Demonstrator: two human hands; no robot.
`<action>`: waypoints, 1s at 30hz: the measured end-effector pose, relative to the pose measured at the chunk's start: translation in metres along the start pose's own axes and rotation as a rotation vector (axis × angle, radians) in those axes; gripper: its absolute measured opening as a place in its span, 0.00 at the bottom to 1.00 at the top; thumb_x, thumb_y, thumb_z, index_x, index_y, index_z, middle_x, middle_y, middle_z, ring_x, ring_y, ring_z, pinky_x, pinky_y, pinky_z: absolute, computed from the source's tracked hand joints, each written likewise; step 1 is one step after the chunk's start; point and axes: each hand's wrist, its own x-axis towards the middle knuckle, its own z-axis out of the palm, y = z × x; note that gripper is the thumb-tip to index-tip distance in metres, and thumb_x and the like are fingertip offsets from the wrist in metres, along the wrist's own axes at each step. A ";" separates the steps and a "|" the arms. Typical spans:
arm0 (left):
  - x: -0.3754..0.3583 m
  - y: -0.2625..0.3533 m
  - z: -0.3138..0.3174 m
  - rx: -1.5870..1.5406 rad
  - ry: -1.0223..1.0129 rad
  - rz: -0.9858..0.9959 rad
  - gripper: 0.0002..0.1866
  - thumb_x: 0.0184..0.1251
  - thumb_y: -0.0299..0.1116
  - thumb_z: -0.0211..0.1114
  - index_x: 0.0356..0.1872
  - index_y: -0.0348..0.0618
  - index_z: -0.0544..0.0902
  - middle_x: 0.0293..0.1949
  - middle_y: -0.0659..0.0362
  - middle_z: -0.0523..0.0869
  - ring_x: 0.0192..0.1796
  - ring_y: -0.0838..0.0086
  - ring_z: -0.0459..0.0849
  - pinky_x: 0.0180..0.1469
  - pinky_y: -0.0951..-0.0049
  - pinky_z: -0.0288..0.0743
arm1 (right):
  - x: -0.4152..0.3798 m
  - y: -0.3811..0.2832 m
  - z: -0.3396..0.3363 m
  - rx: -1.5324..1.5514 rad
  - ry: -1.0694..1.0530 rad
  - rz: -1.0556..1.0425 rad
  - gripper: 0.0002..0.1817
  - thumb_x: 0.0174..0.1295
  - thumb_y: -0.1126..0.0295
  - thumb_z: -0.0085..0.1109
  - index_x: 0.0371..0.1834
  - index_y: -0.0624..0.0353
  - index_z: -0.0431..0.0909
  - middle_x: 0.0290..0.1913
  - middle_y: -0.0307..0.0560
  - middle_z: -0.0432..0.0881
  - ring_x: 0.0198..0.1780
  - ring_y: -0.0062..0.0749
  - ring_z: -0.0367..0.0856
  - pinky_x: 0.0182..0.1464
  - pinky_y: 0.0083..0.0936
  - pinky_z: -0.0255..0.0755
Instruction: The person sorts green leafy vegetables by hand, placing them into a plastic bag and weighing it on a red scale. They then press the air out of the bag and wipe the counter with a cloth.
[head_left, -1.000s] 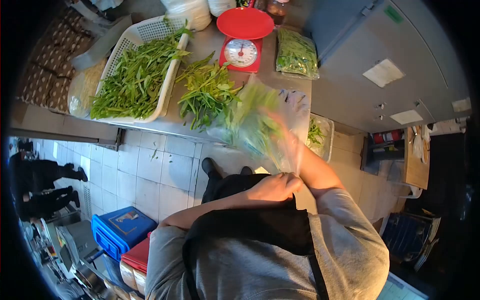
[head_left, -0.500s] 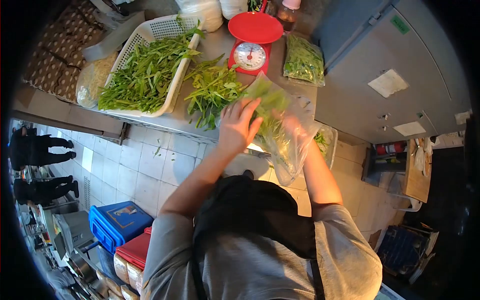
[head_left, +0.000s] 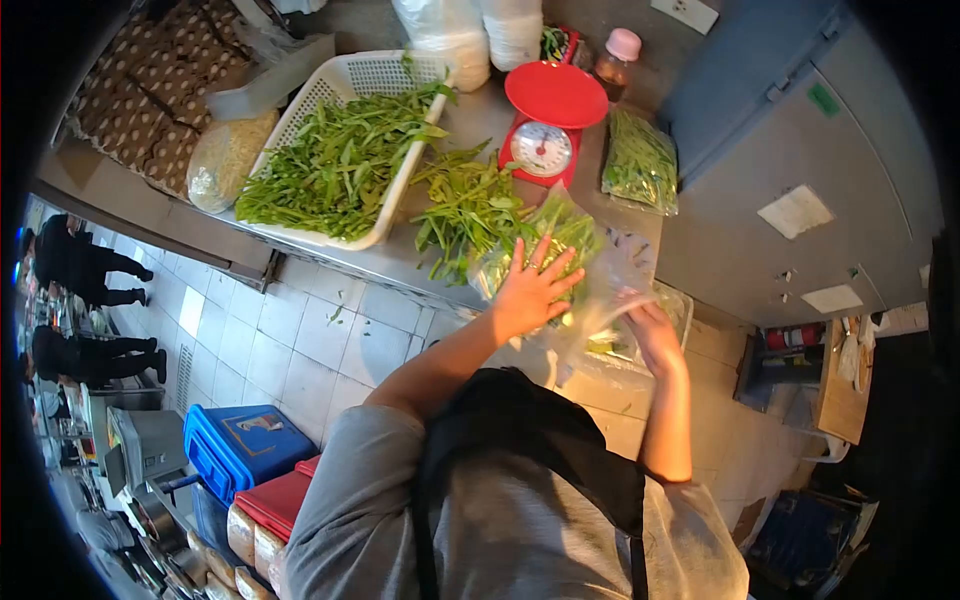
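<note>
1. Head view, landmark: the red scale (head_left: pixel 541 150) stands upright on the metal counter (head_left: pixel 480 122), its dial facing the person, so it can presumably be read from there.

2. The clear plastic bag (head_left: pixel 572 228) with greens inside is on the person's side of the scale. The left hand (head_left: pixel 530 298) lies over it, fingers spread wide and gripping nothing, probably to press or steady the filled part.

3. The right hand (head_left: pixel 657 338), nearer the person and to the right of the scale, is at the bag's loose plastic, perhaps to control that end. Blur hides whether its fingers pinch it; I cannot tell.

4. The bag's filled part points toward the scale; its loose plastic trails toward the right hand and the person. Its long axis seems to slant between them, though folds make this uncertain.

5. Left of the scale, the white basket (head_left: pixel 404 192) of greens runs lengthwise from back right to front left. 1 loose pile of greens (head_left: pixel 468 205) sits between basket and bag, likely there for easy reach.

6. Right of the scale, 1 packed bag of greens (head_left: pixel 640 162) lies flat, its long axis running roughly away from the person.
</note>
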 end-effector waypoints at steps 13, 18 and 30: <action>0.012 -0.268 -0.202 -0.083 0.411 -0.494 0.11 0.57 0.23 0.60 0.42 0.42 0.81 0.46 0.50 0.81 0.48 0.52 0.78 0.50 0.59 0.73 | 0.003 -0.131 0.135 -0.199 0.118 -0.511 0.06 0.62 0.76 0.58 0.41 0.63 0.78 0.37 0.39 0.80 0.40 0.20 0.77 0.46 0.18 0.69; -0.026 -0.389 -0.204 0.010 0.044 -0.419 0.13 0.53 0.24 0.65 0.42 0.44 0.83 0.42 0.50 0.81 0.49 0.53 0.78 0.54 0.60 0.72 | 0.034 -0.136 0.197 -0.222 0.067 -0.461 0.06 0.62 0.75 0.58 0.40 0.64 0.78 0.36 0.39 0.81 0.39 0.18 0.76 0.44 0.17 0.70; 0.015 -0.394 -0.261 -0.331 0.276 -0.473 0.07 0.57 0.27 0.67 0.33 0.39 0.76 0.30 0.61 0.78 0.29 0.84 0.72 0.32 0.81 0.69 | 0.056 -0.141 0.251 -0.160 0.121 -0.416 0.06 0.63 0.74 0.58 0.40 0.65 0.78 0.35 0.37 0.80 0.37 0.16 0.75 0.41 0.16 0.70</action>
